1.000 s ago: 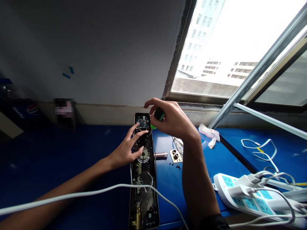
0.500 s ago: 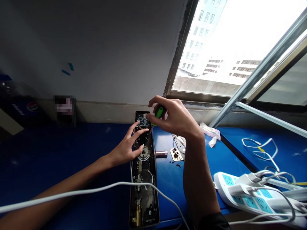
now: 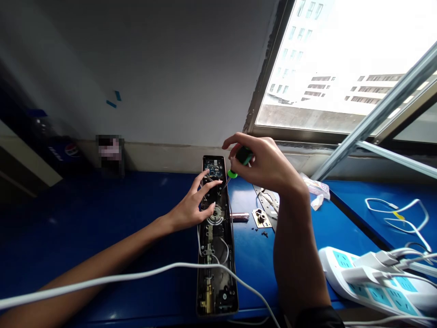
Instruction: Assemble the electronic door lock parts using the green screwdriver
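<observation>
A long, narrow dark housing (image 3: 217, 237), which looks like an opened electronic door lock, lies lengthwise in front of me. Inside show a circuit board (image 3: 215, 170), a round metal part (image 3: 215, 214) and a brass cylinder (image 3: 208, 299). My left hand (image 3: 193, 204) is spread over its upper half, fingertips at the board and the round part; exact contact is hard to tell. My right hand (image 3: 264, 161) grips a green-and-black screwdriver (image 3: 243, 156) above the housing's right edge. The tilted shaft points down-left into the housing near my left index fingertip; the tip's seat is too small to see.
Right of the housing lie a metal plate with a round fitting (image 3: 261, 218), small dark screws (image 3: 264, 234) and a shiny tube (image 3: 240, 217). A white cable (image 3: 136, 278) crosses in front. A loaded power strip (image 3: 372, 282) stands right, below a metal strut (image 3: 375, 114).
The view has shifted, so everything sits further right. My right hand has tipped the screwdriver, and more of its green collar and shaft shows. My left hand keeps its place on the housing.
</observation>
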A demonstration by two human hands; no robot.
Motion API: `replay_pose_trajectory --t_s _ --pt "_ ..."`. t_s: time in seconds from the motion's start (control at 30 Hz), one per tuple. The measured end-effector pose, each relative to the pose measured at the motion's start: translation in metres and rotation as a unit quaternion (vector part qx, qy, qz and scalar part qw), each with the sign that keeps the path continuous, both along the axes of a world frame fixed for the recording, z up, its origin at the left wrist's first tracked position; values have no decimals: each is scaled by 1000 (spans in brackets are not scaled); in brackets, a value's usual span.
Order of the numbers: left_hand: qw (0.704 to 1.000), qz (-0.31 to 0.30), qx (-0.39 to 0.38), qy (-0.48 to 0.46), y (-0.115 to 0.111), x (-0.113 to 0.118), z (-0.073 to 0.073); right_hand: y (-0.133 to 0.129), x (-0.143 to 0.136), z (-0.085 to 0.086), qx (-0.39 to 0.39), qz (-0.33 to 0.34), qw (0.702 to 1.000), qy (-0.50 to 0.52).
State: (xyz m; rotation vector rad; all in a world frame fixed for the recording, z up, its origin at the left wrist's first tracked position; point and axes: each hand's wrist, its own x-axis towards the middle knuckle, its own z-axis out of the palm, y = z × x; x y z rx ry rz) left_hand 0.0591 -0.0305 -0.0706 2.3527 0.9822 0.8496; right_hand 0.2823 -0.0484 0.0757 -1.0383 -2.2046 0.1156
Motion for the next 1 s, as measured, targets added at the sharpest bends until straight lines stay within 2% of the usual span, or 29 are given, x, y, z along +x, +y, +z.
replay_pose_trajectory --t_s 0.07,0.23,0.4,0.53,0.63,0.73,0.8,0.9,1.0 --pt "1000 -1 1 -3 0 0 0 -1 1 1 -7 12 1000 -14" --pt "1000 1 4 -6 0 0 -1 -1 1 -2 19 -27 999 0" --pt "1000 0 9 -5 1 -1 -3 -1 0 -1 -3 15 1000 -21" --pt "1000 0 3 3 2 -1 -2 0 -1 -1 8 -11 1000 -11" --pt "1000 0 -1 2 2 -2 -1 1 -2 -2 21 -1 1000 -4" --pt "1000 2 -5 -1 1 -1 -1 0 -1 -2 1 9 1000 -13" --pt "1000 23 13 -4 0 0 -1 0 -1 -2 -1 -4 1000 -9" --pt "994 72 84 -6 -1 1 -1 1 0 -2 9 -14 1000 0" --pt "987 79 143 1 0 2 2 -1 3 0 23 -18 999 18"
